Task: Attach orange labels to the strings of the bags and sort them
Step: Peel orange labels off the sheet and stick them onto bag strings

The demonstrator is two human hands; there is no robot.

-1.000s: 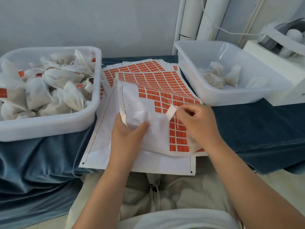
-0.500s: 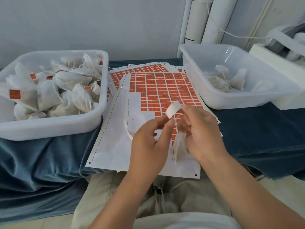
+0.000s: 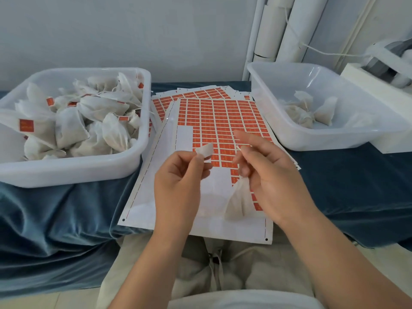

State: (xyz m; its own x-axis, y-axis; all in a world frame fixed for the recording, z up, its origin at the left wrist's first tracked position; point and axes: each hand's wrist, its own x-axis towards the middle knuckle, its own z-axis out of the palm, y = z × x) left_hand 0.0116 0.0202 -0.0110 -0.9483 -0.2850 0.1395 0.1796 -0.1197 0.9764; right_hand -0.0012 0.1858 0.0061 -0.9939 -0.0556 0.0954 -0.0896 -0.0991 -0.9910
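My left hand (image 3: 178, 177) pinches a peeled label (image 3: 206, 150), its white back facing me, above the sheet of orange labels (image 3: 223, 121). My right hand (image 3: 265, 168) pinches the thin string (image 3: 242, 145) of a small white bag (image 3: 237, 200), which hangs under the palm. The label and the string are a short gap apart. A white tub (image 3: 73, 168) on the left holds several bags with orange labels. A clear tub (image 3: 289, 128) on the right holds a few bags without labels.
More label sheets (image 3: 189, 93) lie fanned under the top one on the blue cloth (image 3: 345, 186). White pipes (image 3: 281, 27) stand at the back and a white machine (image 3: 383, 68) sits at the far right. My lap is below the table edge.
The lifted sheet has dropped flat. The label passed from my right hand to my left. My right hand now holds the bag's string, and the hands have drawn slightly apart.
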